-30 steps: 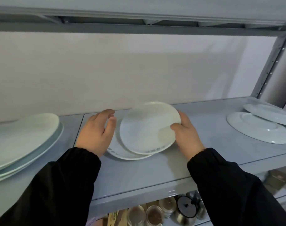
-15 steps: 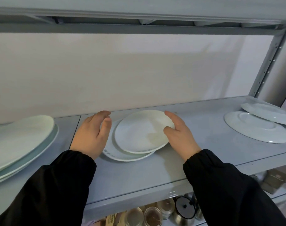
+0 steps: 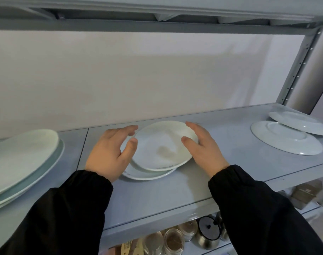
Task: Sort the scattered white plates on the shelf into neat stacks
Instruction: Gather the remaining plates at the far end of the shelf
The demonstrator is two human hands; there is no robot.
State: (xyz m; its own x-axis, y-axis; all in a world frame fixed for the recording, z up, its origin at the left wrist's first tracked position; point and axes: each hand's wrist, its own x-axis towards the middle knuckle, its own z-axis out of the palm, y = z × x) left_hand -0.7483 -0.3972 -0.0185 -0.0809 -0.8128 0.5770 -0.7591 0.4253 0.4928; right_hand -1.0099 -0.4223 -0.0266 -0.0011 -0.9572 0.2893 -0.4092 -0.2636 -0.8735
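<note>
— Where is the small plate now?
— I see the top plate (image 3: pixel 162 144) lying on the lower plate (image 3: pixel 147 174), shifted a little right, mid shelf (image 3: pixel 166 196).
— And the hands?
— The left hand (image 3: pixel 109 153) and right hand (image 3: pixel 203 150) are loose and wide, one at each side of it

Bare shelf (image 3: pixel 239 144) lies open from the centre stack (image 3: pixel 162 144) (two plates) toward three o'clock until the upturned plates (image 3: pixel 285 138); large stacked plates (image 3: pixel 22 159) crowd nine o'clock.
</note>
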